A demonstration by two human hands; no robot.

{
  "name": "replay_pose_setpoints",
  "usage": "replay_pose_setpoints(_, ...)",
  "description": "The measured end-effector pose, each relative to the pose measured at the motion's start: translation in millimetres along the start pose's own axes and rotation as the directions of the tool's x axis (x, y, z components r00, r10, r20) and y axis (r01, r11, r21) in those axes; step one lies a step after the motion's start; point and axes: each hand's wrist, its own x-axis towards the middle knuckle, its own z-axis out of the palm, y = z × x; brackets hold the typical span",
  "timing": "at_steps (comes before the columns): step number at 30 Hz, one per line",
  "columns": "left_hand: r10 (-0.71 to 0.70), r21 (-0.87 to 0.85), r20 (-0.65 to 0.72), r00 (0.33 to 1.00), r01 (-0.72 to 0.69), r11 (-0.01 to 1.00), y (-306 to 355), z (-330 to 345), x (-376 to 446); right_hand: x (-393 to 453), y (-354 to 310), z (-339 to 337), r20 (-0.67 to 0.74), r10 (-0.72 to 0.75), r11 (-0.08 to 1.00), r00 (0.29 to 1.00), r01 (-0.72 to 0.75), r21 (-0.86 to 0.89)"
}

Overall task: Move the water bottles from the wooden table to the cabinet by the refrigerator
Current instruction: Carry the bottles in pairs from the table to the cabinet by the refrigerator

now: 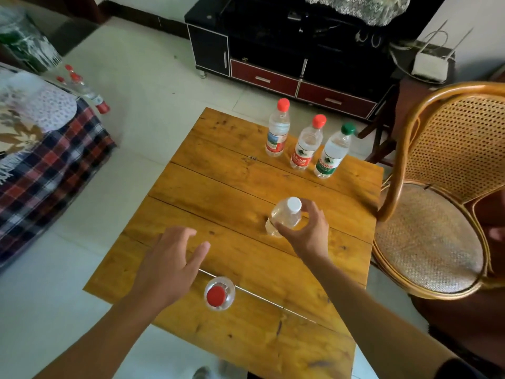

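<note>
Wooden table (218, 173) — right hand (306, 233) gripping white-capped bottle (285, 214)

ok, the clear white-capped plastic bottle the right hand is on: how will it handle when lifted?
The clear white-capped plastic bottle looks filled, so probably hefty for its size. It seems label-free and smooth, so maybe slippery under the right hand. Tall and narrow, it would likely tip if nudged on the wooden table.

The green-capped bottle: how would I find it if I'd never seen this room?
Start at the wooden table in the middle of the room and look to its far right corner, beside the rattan chair. Three bottles stand upright there in a row. The green-capped bottle is the rightmost, nearest the chair, and alone has a green cap and label; its two neighbours are red.
</note>
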Motion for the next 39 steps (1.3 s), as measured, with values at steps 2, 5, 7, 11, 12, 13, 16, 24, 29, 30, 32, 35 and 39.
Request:
replay_pose_setpoints(2, 0.012, -0.006, 0.004, 1.0, -0.012, 1.0, 0.5, -1.0, -3.9, -18.8, -6.6, -10.6, 0.001, 0.005, 1.0, 1.0, -0.005, -0.01)
replay_pose_setpoints(5, 0.049, -0.028, 0.004, 0.999, -0.049, 0.998, 1.8, -1.7, -14.5, -56.1, -19.4, -27.5, -0.006, 0.015, 1.0, 1.0, -0.015, -0.016)
replay_pose_setpoints(7, 0.082, -0.022, -0.01, 0.997, -0.082, 0.996, 0.7, -4.3, -25.4, -83.6, -29.0, -38.0, -0.016, -0.006, 1.0, 1.0, 0.005, -0.029)
replay_pose_setpoints(11, 0.165, 0.0, 0.009, 0.986, -0.165, 0.986, -11.3, -9.6, -52.7, -137.9, -45.8, -53.5, -0.023, 0.018, 0.998, 1.0, -0.019, -0.054)
replay_pose_setpoints(12, 0.183, 0.001, 0.011, 0.983, -0.183, 0.983, -14.8, -10.9, -59.3, -150.1, -50.0, -55.7, -0.016, 0.02, 0.998, 1.0, -0.021, -0.067)
replay_pose_setpoints(13, 0.19, 0.003, 0.011, 0.982, -0.19, 0.982, -18.3, -12.0, -65.4, -161.0, -52.6, -56.5, -0.008, 0.02, 0.996, 1.0, -0.02, -0.085)
replay_pose_setpoints(16, 0.191, -0.013, 0.005, 0.982, -0.191, 0.981, -27.3, -12.9, -82.2, -189.4, -53.7, -54.3, 0.026, 0.047, 0.992, 0.999, -0.044, -0.114)
replay_pose_setpoints(24, 0.202, -0.064, 0.073, 0.977, -0.197, 0.978, -48.8, 15.4, -93.4, -227.4, -33.4, -31.9, 0.053, 0.073, 0.988, 0.996, -0.065, -0.141)
replay_pose_setpoints(29, 0.137, -0.196, 0.109, 0.984, -0.114, 0.974, -59.1, 50.2, -87.1, -227.6, -15.8, -13.9, 0.045, 0.044, 0.988, 0.998, -0.036, -0.149)
replay_pose_setpoints(30, 0.133, -0.211, 0.119, 0.984, -0.106, 0.972, -60.0, 56.8, -86.1, -226.3, -13.8, -12.3, 0.042, 0.028, 0.988, 0.999, -0.022, -0.151)
replay_pose_setpoints(32, 0.131, -0.219, 0.118, 0.984, -0.103, 0.97, -62.4, 67.8, -83.3, -222.1, -10.9, -9.0, 0.033, -0.007, 0.988, 0.999, 0.012, -0.152)
replay_pose_setpoints(35, 0.107, -0.231, 0.107, 0.988, -0.08, 0.97, -67.0, 76.8, -80.3, -214.1, -6.5, -2.6, 0.008, -0.035, 0.988, 0.999, 0.035, -0.149)
replay_pose_setpoints(39, 0.12, -0.208, 0.118, 0.986, -0.094, 0.974, -71.8, 83.2, -76.0, -205.4, 1.0, 6.6, 0.011, -0.006, 0.985, 1.0, 0.007, -0.17)
